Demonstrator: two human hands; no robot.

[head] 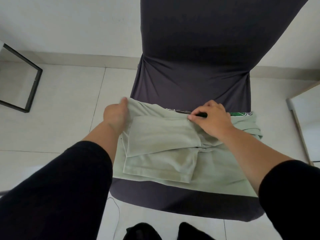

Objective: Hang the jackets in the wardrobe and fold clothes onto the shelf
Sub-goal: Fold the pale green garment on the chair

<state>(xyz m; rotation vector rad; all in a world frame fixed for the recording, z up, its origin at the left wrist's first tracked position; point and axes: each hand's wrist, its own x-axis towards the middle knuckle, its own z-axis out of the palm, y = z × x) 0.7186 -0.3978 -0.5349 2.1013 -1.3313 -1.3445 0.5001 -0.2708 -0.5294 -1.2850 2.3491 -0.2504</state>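
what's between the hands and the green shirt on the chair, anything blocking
Nothing visible. The left hand already grips the pale green shirt at its far left corner, and the right hand pinches its far edge. The shirt lies on the chair seat.

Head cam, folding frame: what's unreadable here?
- Print on the pale green garment: mostly under the folded cloth and the right hand.
- Left hand fingertips: tucked behind the cloth edge it grips.
- Chair backrest top: cut by the frame edge.
- Wardrobe and shelf: not in view.
- Black frame: cut at the left edge.
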